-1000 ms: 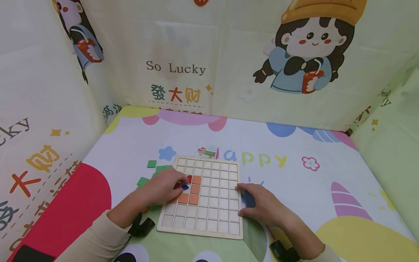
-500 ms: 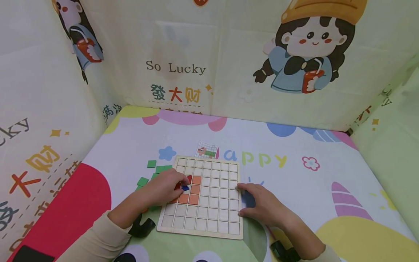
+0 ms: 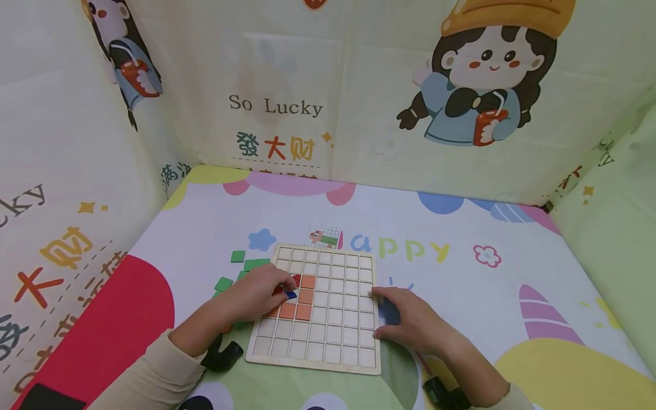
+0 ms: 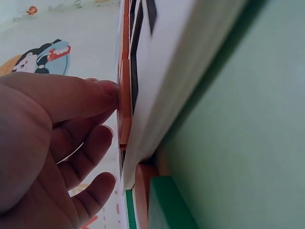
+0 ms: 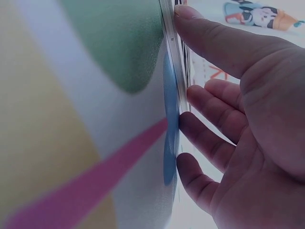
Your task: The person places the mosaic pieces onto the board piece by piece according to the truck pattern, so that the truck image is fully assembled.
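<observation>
A wooden grid board (image 3: 338,347) lies on the table, with orange tiles (image 3: 306,296) and a red tile (image 3: 296,279) in cells on its left side. Over those cells, my left hand (image 3: 256,293) pinches a small blue tile (image 3: 291,295) between thumb and index finger. In the left wrist view the thumb overlaps the edge of an orange tile (image 4: 125,100), and the blue tile is hidden. My right hand (image 3: 415,322) rests against the board's right edge, thumb and index finger spread apart along it. The right wrist view has its other fingers (image 5: 207,138) loosely bent beside the edge.
Loose green tiles (image 3: 237,257) lie left of the board, some partly behind the left hand. A small printed pattern card (image 3: 324,234) sits at the board's far edge. Black wrist straps (image 3: 222,356) are near both forearms. Printed cloth walls (image 3: 359,85) enclose the table.
The blue tile has turned slightly and shifted a little to the right at my left fingertips. My right hand and the board have stayed in place.
</observation>
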Demonstrator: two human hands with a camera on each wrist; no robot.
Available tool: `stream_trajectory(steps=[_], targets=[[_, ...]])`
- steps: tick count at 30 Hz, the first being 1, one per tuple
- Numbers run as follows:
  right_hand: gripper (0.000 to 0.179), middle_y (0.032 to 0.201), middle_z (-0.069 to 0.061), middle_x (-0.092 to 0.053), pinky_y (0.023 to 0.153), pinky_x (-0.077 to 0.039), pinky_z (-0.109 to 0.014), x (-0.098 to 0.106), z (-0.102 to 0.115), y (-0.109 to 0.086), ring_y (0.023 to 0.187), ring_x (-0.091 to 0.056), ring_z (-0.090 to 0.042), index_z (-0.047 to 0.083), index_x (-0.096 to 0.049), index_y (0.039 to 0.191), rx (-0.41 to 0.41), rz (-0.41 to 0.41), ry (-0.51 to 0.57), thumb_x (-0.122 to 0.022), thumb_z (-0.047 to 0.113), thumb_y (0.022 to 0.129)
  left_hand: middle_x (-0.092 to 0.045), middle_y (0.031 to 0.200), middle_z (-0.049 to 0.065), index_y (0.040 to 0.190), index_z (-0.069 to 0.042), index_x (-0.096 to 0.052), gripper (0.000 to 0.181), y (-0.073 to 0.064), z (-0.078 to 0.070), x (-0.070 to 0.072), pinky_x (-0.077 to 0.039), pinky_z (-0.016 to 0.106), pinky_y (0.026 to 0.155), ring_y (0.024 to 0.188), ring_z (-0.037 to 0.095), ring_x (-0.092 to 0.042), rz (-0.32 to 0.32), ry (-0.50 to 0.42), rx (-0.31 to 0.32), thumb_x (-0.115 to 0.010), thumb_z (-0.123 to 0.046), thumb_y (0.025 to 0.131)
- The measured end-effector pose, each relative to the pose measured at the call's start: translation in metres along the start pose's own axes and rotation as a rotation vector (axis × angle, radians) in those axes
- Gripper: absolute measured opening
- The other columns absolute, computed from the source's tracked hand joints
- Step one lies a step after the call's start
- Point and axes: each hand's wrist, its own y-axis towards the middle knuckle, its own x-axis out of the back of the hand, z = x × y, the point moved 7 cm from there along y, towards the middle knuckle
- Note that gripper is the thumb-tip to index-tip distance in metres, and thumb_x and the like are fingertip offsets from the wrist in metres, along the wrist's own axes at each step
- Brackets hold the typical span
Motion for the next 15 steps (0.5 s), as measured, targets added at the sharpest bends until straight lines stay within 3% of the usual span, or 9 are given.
stream_trajectory(steps=[15], targets=[[0.072, 0.137, -0.009, -0.057, 0.102, -0.040, -0.054, -0.0001, -0.0003, 0.0001, 0.129, -0.050, -0.035, 0.009, -0.054, 0.141, 0.012, -0.006, -0.004, -0.085, 0.033, 0.080, -0.062, 0.095, -0.011, 0.102, -0.015, -0.074, 0.013, -0.0025, 0.0014, -0.0004, -0.050, 0.035, 0.081, 0.094, 0.014, -0.054, 0.002, -0.003, -0.008, -0.070, -0.008, 0.092]])
